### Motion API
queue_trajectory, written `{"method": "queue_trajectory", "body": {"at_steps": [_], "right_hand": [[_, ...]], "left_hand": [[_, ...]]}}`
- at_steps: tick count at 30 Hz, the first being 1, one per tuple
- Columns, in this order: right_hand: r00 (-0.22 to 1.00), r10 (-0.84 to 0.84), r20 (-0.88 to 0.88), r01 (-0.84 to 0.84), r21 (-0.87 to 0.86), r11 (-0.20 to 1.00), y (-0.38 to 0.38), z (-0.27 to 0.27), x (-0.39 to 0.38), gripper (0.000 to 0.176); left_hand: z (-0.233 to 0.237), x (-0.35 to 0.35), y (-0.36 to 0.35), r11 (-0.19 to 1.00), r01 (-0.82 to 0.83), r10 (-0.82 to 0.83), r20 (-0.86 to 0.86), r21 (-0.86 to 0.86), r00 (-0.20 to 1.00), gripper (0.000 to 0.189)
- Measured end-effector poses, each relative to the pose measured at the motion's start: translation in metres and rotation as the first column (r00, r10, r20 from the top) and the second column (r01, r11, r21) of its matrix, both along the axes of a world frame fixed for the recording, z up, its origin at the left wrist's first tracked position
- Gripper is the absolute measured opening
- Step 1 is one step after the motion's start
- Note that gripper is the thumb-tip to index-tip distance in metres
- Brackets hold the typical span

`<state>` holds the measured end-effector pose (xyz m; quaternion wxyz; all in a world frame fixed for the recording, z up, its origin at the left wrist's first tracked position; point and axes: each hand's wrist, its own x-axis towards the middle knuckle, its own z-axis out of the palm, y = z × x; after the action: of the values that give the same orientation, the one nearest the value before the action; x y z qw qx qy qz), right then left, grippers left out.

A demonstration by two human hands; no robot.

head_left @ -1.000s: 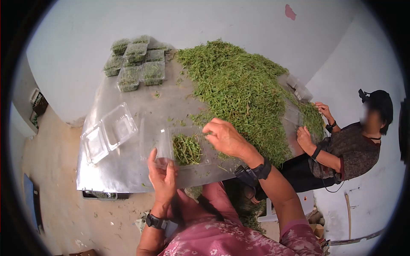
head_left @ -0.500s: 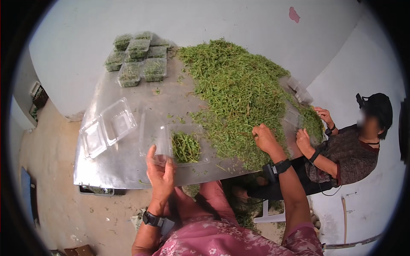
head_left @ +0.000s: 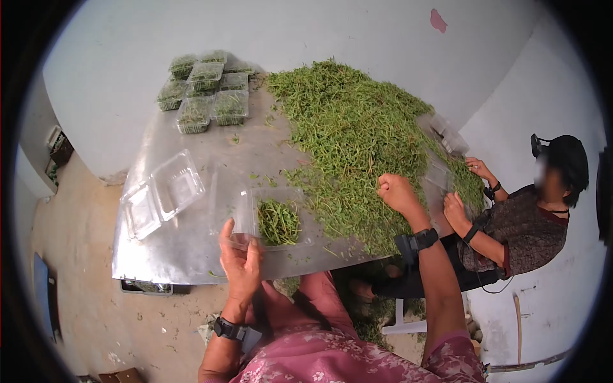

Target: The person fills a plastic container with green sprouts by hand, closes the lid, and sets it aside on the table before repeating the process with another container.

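Note:
An open clear plastic box lies near the table's front edge, with green stems inside. My left hand grips the front edge of this box between thumb and fingers, near its hinge. Over the front right part of the big heap of green stems is my right hand, its fingers closed together. What it holds, if anything, is too small to make out. A second clear box lies open to the left, with nothing in it.
Filled, closed boxes stand stacked at the back left of the metal table. On the right a co-worker has both hands at the heap's edge, near clear boxes. A white stool stands below the table.
My right hand has moved slightly up and away from me over the heap, its fingers still closed. My left hand stays at the box.

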<state>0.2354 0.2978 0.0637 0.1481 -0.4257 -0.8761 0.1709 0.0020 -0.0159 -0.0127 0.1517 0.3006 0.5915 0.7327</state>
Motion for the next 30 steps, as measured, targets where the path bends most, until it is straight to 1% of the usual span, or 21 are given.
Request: {"method": "queue_trajectory", "body": {"at_steps": [1,4,7,10,14,16,19,22,25,26,29,30], "right_hand": [[1.0,0.022,-0.011,-0.021,0.039,0.999,0.001,-0.006,-0.001,0.021],[0.977,-0.092,0.193,0.081,0.065,0.995,-0.001,-0.015,-0.008,0.027],[0.962,-0.092,0.258,0.081,0.05,0.995,-0.004,-0.022,-0.012,0.023],[0.972,0.011,0.235,-0.024,0.051,0.998,-0.006,-0.018,-0.008,0.014],[0.996,0.07,0.056,-0.073,0.043,0.996,-0.003,-0.011,-0.002,0.013],[0.995,0.075,-0.061,-0.072,0.051,0.996,-0.013,0.006,-0.003,0.01],[0.99,0.138,-0.017,-0.138,-0.01,0.99,-0.025,0.023,-0.009,0.008],[0.987,0.148,0.056,-0.147,-0.033,0.989,-0.027,0.013,-0.016,0.007],[0.976,0.144,0.163,-0.142,-0.022,0.99,-0.025,-0.001,-0.023,0.013],[0.952,0.132,0.276,-0.132,-0.019,0.991,-0.018,-0.013,-0.024,0.017],[0.955,0.13,0.265,-0.16,0.096,0.982,-0.015,-0.021,-0.021,0.016],[0.965,0.14,0.223,-0.165,0.101,0.981,-0.016,-0.018,-0.021,0.016]], "left_hand": [[0.0,0.0,0.0,1.0,-0.001,0.001,-0.008,0.004,1.0,0.058],[0.002,-0.001,-0.002,1.0,0.009,-0.009,0.004,-0.009,1.0,0.059],[0.001,-0.001,-0.002,1.0,0.02,-0.02,0.013,-0.004,1.0,0.06],[0.0,-0.001,-0.002,1.0,0.017,-0.017,0.002,-0.005,1.0,0.06],[0.001,-0.001,-0.003,1.0,0.018,-0.018,0.0,-0.015,1.0,0.06],[0.003,0.0,-0.001,1.0,0.013,-0.013,0.012,0.007,1.0,0.058],[0.002,0.001,0.0,1.0,0.001,-0.001,0.012,0.024,1.0,0.057],[0.001,0.0,0.0,1.0,0.002,-0.003,0.001,0.024,1.0,0.057],[0.0,-0.001,0.001,1.0,-0.002,0.002,-0.004,0.022,1.0,0.057],[0.0,-0.001,0.001,1.0,-0.003,0.003,-0.005,0.021,1.0,0.057],[-0.002,-0.002,0.001,1.0,-0.012,0.013,-0.049,0.01,0.999,0.057],[-0.001,-0.002,0.001,1.0,-0.015,0.015,-0.042,0.016,0.999,0.057]]}}
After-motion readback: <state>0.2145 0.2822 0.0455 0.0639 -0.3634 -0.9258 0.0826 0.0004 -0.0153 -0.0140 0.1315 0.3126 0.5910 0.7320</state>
